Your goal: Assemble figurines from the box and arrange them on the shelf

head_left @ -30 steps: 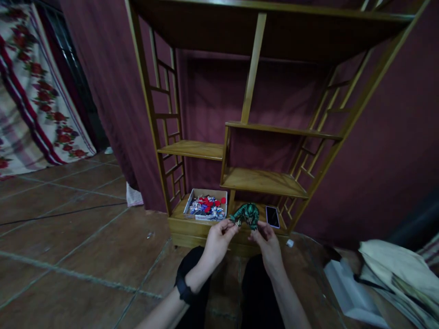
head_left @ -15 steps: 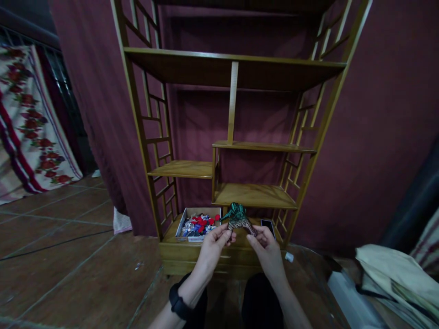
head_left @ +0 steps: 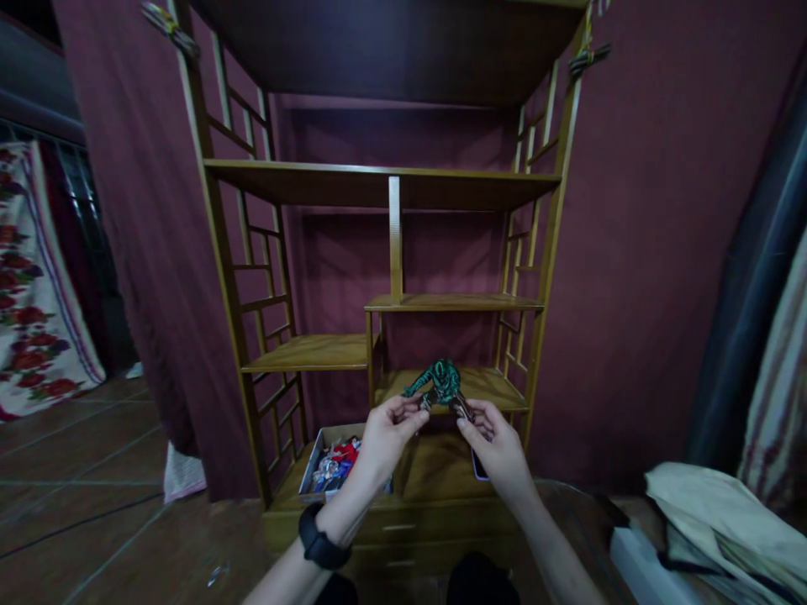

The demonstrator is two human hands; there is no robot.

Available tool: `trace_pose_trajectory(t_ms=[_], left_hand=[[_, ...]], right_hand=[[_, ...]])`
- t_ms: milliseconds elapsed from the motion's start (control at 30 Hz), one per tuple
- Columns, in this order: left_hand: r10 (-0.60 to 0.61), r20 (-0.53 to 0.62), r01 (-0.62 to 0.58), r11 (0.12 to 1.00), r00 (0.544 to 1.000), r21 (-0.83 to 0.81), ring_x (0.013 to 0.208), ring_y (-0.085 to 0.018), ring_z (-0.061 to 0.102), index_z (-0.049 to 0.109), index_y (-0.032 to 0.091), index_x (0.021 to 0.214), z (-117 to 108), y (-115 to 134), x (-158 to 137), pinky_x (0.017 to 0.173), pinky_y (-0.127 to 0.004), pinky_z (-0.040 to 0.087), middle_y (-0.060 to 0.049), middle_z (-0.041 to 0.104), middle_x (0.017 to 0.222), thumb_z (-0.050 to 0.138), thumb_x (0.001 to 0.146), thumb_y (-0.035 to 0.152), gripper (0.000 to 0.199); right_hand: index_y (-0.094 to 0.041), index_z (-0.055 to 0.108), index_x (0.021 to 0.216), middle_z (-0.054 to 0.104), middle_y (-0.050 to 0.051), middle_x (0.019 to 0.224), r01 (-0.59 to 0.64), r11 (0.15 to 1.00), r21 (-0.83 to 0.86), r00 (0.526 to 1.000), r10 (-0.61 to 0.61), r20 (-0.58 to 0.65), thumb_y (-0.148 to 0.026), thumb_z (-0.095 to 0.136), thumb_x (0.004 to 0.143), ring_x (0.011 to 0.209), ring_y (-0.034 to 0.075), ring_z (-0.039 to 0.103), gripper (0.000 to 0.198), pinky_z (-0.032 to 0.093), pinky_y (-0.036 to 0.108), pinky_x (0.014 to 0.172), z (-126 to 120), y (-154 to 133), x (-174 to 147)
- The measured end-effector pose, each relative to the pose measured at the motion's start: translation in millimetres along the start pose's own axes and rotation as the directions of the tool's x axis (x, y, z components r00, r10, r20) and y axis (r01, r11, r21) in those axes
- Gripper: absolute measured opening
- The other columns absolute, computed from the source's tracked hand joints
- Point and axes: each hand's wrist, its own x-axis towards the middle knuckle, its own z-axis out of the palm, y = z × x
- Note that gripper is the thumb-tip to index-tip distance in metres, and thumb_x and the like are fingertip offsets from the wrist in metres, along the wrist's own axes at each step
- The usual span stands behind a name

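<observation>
Green-and-brown figure, pinched low on either side by the left hand and the right hand, is best steadied with light, even fingertip pressure.

From over here I've got a green-and-black figure, upright, one arm out sideways, legs (brownish, splayed wide) pinched in left hand and right hand.

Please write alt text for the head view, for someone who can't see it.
A person's left hand and right hand hold a mostly green figure before a wooden shelf unit. Low on it, a box of small colorful pieces sits partly hidden behind the left arm.
</observation>
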Motion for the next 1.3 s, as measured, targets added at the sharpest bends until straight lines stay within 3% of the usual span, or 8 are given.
trace_pose_trajectory(t_ms=[133, 267, 367, 567, 800, 1033, 1167, 1300], left_hand=[[0.143, 0.12, -0.15, 0.988, 0.982, 0.048, 0.068, -0.012, 0.058, 0.065, 0.013, 0.092, 21, 32, 36, 0.061, -0.023, 0.046, -0.005, 0.067, 0.081, 0.071, 0.061, 0.027, 0.034], [0.248, 0.141, -0.262, 0.961, 0.958, 0.086, 0.065, -0.013, 0.058, 0.064, 0.011, 0.085, 42, 57, 79, 0.056, -0.022, 0.045, -0.005, 0.067, 0.079, 0.073, 0.057, 0.025, 0.032], [0.336, 0.157, -0.353, 0.931, 0.929, 0.093, 0.069, -0.013, 0.059, 0.063, 0.011, 0.083, 57, 69, 114, 0.062, -0.024, 0.046, -0.005, 0.066, 0.079, 0.072, 0.058, 0.023, 0.03], [0.425, 0.166, -0.45, 0.878, 0.89, 0.163, 0.063, -0.012, 0.058, 0.062, 0.01, 0.08, 83, 76, 186, 0.058, -0.022, 0.044, -0.004, 0.065, 0.073, 0.069, 0.058, 0.017, 0.024], [0.44, 0.116, -0.452, 0.823, 0.89, 0.344, 0.058, -0.01, 0.055, 0.063, 0.013, 0.079, 105, 67, 255, 0.058, -0.021, 0.041, -0.001, 0.063, 0.067, 0.069, 0.057, 0.016, 0.023], [0.42, 0.085, -0.391, 0.724, 0.903, 0.568, 0.062, -0.011, 0.055, 0.064, 0.014, 0.079, 120, 55, 303, 0.061, -0.022, 0.04, -0.001, 0.062, 0.067, 0.069, 0.058, 0.02, 0.022], [0.372, 0.114, -0.351, 0.669, 0.921, 0.655, 0.067, -0.013, 0.056, 0.064, 0.016, 0.077, 126, 46, 328, 0.064, -0.023, 0.04, -0.001, 0.062, 0.069, 0.069, 0.059, 0.022, 0.02], [0.275, 0.115, -0.279, 0.684, 0.954, 0.675, 0.073, -0.015, 0.057, 0.063, 0.016, 0.073, 129, 38, 349, 0.067, -0.025, 0.041, -0.002, 0.061, 0.072, 0.07, 0.055, 0.019, 0.02]], right_hand=[[-0.02, 0.059, 0.097, 0.066, 0.004, 0.087, 0.066, 0.998, -0.002, 0.998, -0.066, -0.019, -0.032, 0.065, 0.069, 0.076, 0.017, 0.059, 0.031, 0.046, 0.03, 0.07, -16, -24, 41], [-0.019, 0.061, 0.092, 0.066, 0.003, 0.081, 0.132, 0.991, -0.037, 0.99, -0.134, -0.045, -0.029, 0.068, 0.064, 0.071, 0.015, 0.058, 0.03, 0.045, 0.03, 0.07, -32, -50, 90], [-0.017, 0.061, 0.088, 0.066, 0.002, 0.08, 0.18, 0.983, -0.031, 0.982, -0.181, -0.046, -0.027, 0.069, 0.063, 0.069, 0.013, 0.057, 0.028, 0.045, 0.029, 0.07, -41, -61, 128], [-0.016, 0.059, 0.081, 0.063, -0.002, 0.068, 0.242, 0.97, -0.009, 0.969, -0.242, -0.049, -0.027, 0.069, 0.057, 0.06, 0.011, 0.055, 0.028, 0.044, 0.026, 0.063, -54, -62, 200], [-0.016, 0.056, 0.08, 0.059, -0.004, 0.063, 0.12, 0.952, -0.28, 0.992, -0.128, -0.009, -0.027, 0.064, 0.058, 0.055, 0.01, 0.052, 0.027, 0.04, 0.023, 0.057, -69, -50, 267], [-0.018, 0.061, 0.081, 0.061, -0.002, 0.071, 0.026, 0.747, -0.665, 0.994, -0.089, -0.062, -0.031, 0.065, 0.058, 0.064, 0.012, 0.054, 0.026, 0.039, 0.022, 0.062, -79, -37, 316], [-0.018, 0.064, 0.078, 0.062, 0.0, 0.074, -0.022, 0.685, -0.728, 0.996, -0.044, -0.072, -0.03, 0.067, 0.056, 0.069, 0.014, 0.055, 0.026, 0.039, 0.023, 0.063, -80, -24, 339], [-0.017, 0.065, 0.079, 0.063, 0.002, 0.076, -0.093, 0.646, -0.758, 0.994, 0.015, -0.11, -0.027, 0.069, 0.054, 0.071, 0.015, 0.056, 0.027, 0.039, 0.023, 0.062, -77, -9, 357]])
